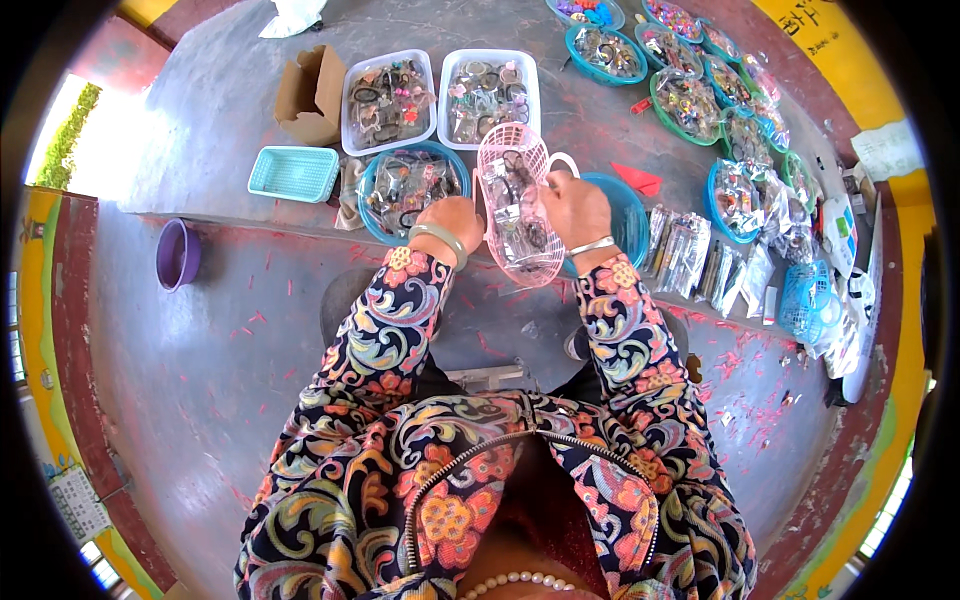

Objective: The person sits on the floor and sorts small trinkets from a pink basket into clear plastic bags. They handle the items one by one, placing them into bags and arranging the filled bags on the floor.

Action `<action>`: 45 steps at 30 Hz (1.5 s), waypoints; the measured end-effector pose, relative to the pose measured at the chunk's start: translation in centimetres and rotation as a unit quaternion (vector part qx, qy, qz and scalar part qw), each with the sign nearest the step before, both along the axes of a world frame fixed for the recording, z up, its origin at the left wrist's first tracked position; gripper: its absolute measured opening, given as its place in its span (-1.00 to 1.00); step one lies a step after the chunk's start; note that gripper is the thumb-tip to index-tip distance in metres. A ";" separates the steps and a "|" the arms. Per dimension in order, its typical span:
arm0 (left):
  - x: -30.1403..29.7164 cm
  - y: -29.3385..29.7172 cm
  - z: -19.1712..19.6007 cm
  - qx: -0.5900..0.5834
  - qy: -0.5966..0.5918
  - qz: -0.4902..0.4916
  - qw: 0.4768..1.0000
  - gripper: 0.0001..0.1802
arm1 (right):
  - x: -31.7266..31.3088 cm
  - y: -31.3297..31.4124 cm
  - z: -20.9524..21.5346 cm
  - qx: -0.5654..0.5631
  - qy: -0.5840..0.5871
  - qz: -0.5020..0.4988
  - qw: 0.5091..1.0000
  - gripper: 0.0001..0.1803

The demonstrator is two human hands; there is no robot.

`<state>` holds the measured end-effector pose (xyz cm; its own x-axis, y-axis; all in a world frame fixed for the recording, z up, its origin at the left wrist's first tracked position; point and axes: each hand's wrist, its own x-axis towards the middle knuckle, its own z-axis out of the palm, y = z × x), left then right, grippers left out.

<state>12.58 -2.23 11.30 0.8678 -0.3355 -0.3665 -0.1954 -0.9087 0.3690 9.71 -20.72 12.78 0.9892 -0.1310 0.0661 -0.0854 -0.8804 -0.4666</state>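
Observation:
A pink plastic basket (515,165) with small bagged trinkets in it is held up between both hands, tilted toward me above the edge of a grey concrete ledge (220,130). My left hand (452,220), with a pale green bangle on the wrist, grips the basket's left rim. On the right rim sits my right hand (572,208), which wears a silver bangle. A blue round basket (405,185) full of bagged items lies just beyond my left hand, and a blue bowl (628,215) lies under my right hand.
Two white trays (488,92) of trinkets, a teal rectangular basket (293,172) and an open cardboard box (312,95) stand on the ledge. Several round baskets (603,50) and packets (690,255) run along the right. A purple bowl (178,254) sits on the lower floor at left.

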 end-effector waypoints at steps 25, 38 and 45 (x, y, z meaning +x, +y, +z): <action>2.4 4.7 -4.4 0.064 -0.002 0.039 0.997 -0.69 | -3.2 -5.7 -10.9 0.172 0.214 -0.221 0.936 -0.71; 1.2 3.4 -0.6 0.063 -0.040 0.080 0.994 -0.70 | -4.1 -3.9 -10.9 0.250 0.169 -0.169 0.938 -0.57; 1.5 3.8 -1.1 0.035 -0.028 0.079 0.996 -0.64 | -6.0 -6.9 -8.6 0.224 0.464 -0.169 0.840 -0.46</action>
